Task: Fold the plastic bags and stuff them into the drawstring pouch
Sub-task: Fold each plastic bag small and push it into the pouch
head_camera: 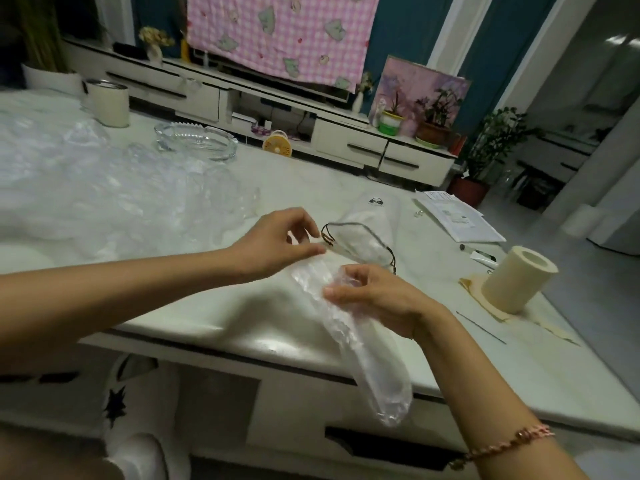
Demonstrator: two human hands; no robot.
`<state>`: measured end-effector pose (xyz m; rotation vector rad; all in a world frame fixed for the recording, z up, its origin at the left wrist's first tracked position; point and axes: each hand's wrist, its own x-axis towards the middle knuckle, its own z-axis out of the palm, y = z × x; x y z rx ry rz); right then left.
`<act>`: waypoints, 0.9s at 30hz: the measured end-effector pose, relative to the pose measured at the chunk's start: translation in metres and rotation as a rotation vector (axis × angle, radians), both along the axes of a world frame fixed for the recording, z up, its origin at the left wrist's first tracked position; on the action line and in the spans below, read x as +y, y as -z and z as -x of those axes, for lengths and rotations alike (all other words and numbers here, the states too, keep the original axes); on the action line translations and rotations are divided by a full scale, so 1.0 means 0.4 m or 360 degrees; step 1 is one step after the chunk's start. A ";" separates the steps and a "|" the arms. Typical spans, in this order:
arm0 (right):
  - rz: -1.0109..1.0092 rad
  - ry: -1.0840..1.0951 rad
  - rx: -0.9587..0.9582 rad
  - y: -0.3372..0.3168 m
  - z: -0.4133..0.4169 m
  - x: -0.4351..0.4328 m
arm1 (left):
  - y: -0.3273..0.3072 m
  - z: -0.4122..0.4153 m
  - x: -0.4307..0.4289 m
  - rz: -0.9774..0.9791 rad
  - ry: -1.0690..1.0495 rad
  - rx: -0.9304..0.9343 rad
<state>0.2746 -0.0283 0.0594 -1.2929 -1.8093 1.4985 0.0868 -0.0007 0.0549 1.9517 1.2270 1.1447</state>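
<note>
A white drawstring pouch (375, 223) with a dark cord lies on the pale table (242, 320), its mouth held apart. My left hand (277, 244) pinches the pouch's rim at the cord. My right hand (374, 299) grips a long folded clear plastic bag (360, 344) near its upper end, which points at the pouch's mouth. The bag's lower end hangs past the table's front edge. A heap of loose clear plastic bags (114, 192) lies on the table's left side.
A glass ashtray (197, 140) and a cream canister (107, 102) stand at the back left. A cream paper roll (516, 278) stands at the right, with papers (457, 216) behind it. A TV cabinet (311, 126) runs beyond the table.
</note>
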 end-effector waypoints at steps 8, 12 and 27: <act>-0.0079 0.0489 0.0357 0.010 0.001 -0.001 | 0.007 -0.056 -0.051 0.0884 0.0280 -0.0242; 0.0016 0.0491 0.0461 0.007 -0.005 -0.001 | 0.026 -0.067 -0.055 0.0901 0.0186 -0.0443; -0.0405 0.0742 0.0312 -0.002 0.012 0.002 | 0.020 -0.080 -0.048 0.1545 0.0388 -0.0818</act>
